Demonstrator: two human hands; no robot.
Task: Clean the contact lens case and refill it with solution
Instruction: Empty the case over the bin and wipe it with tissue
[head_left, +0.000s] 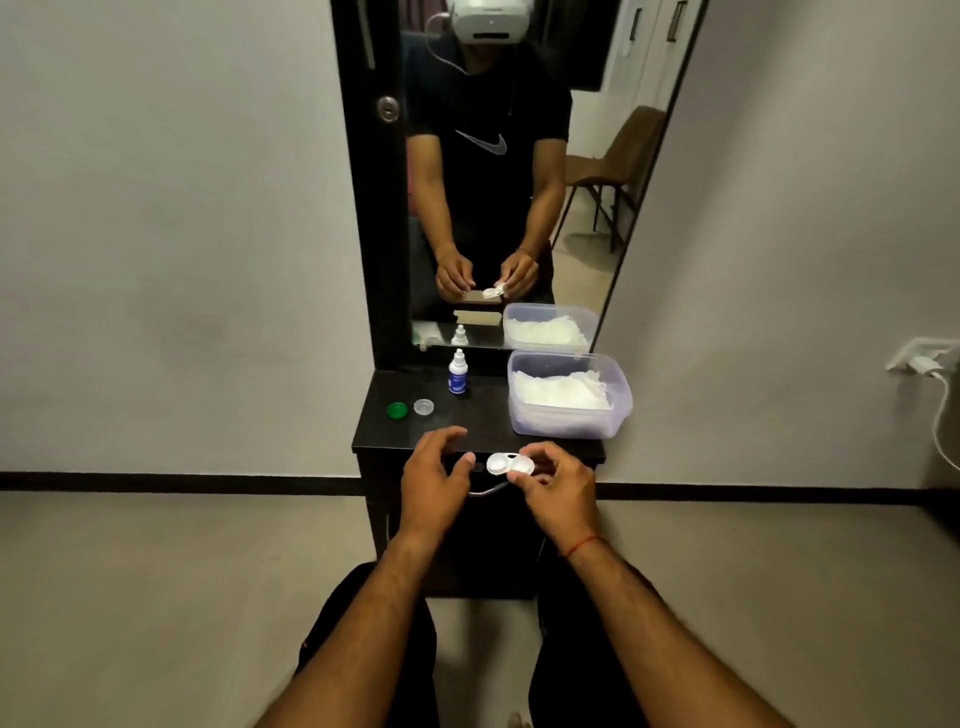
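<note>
The contact lens case (510, 464), a small white two-well piece, was held in the air just over the front edge of the dark dresser top (384, 431). The right hand (558, 491) pinched it at its right-hand well between thumb and fingertips. Both wells looked uncapped, though whether any liquid sat in them could not be told. The left hand (434, 478) hovered just beside the case's free end, fingers loosely bent and apart, gripping nothing, its thumb close to the case but not touching.

The case was probably very light, stiff plastic, smooth and likely slippery once wet. A grip on the outer wall of one well or across the bridge between the wells would likely be safest, kept level so that nothing spilled.

Farther back on the top lay a green cap (397, 410) and a clear cap (423, 407) side by side. The solution bottle (457, 373) stood upright behind them. To the right sat a plastic tub (566, 425) of white tissue (563, 389), with a mirror (493, 182) rising behind.
</note>
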